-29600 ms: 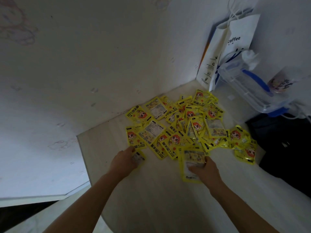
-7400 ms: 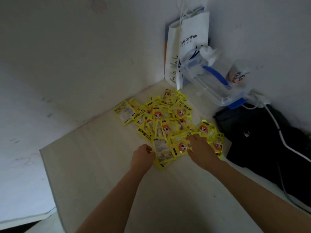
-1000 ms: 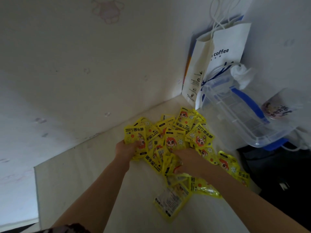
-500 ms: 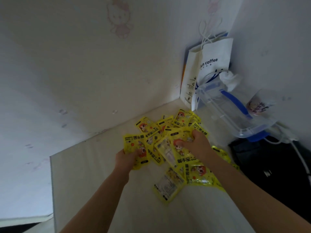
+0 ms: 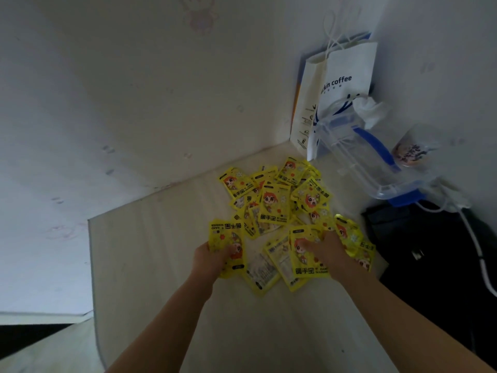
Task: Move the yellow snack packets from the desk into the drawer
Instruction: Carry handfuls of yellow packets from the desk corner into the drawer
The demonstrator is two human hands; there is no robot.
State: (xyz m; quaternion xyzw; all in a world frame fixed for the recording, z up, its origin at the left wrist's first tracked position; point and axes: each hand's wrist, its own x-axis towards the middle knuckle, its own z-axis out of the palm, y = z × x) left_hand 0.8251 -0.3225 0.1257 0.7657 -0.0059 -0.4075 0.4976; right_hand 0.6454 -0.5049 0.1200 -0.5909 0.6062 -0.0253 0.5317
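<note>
Several yellow snack packets [image 5: 274,205] with a red-haired cartoon figure lie in a loose heap on the pale desk [image 5: 161,265], near its back corner. My left hand [image 5: 212,258] grips a small bunch of packets [image 5: 227,239] at the heap's left front edge. My right hand [image 5: 324,247] rests on the heap's right front, its fingers closed over a packet [image 5: 305,261] that faces up. A few packets lie flat between my hands, one showing its white back. No drawer is in view.
A white paper coffee bag [image 5: 336,92] stands in the corner against the walls. A clear plastic box with blue clips [image 5: 363,157] leans beside it. A black bag [image 5: 430,251] and a white cable [image 5: 476,254] lie at the right. The desk's left edge [image 5: 92,278] drops off.
Both hands have drawn back toward me. The right hand came off the heap's middle to its near right part. The left hand keeps its bunch of packets.
</note>
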